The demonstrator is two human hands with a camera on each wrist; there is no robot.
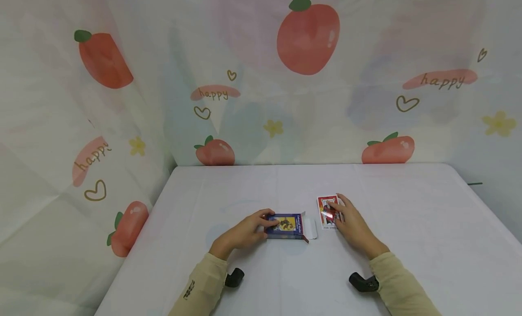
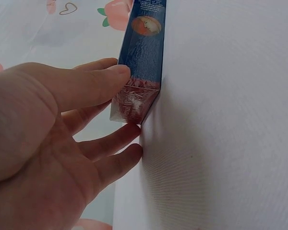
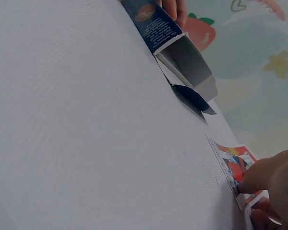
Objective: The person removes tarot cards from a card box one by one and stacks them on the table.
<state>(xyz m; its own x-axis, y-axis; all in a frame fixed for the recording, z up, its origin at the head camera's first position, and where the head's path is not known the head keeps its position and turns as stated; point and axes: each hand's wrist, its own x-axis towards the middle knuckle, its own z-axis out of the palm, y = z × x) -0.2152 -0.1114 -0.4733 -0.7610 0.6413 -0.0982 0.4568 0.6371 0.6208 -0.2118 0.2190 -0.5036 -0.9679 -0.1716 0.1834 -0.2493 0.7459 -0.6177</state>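
Near a red card point(image 1: 325, 213), an open blue box point(image 1: 286, 225), contents unclear.

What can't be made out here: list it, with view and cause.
Red-bordered card: right part covered by the right hand, head view.
Blue box: left end partly covered by the left hand, head view.
Its open end: cut off by the top edge, left wrist view.
Small print on its side: too small, right wrist view.

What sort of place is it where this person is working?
Probably an indoor corner, perhaps set up for filming: a white table in front of a backdrop printed with red fruit and the word "happy", with a small box on the table.
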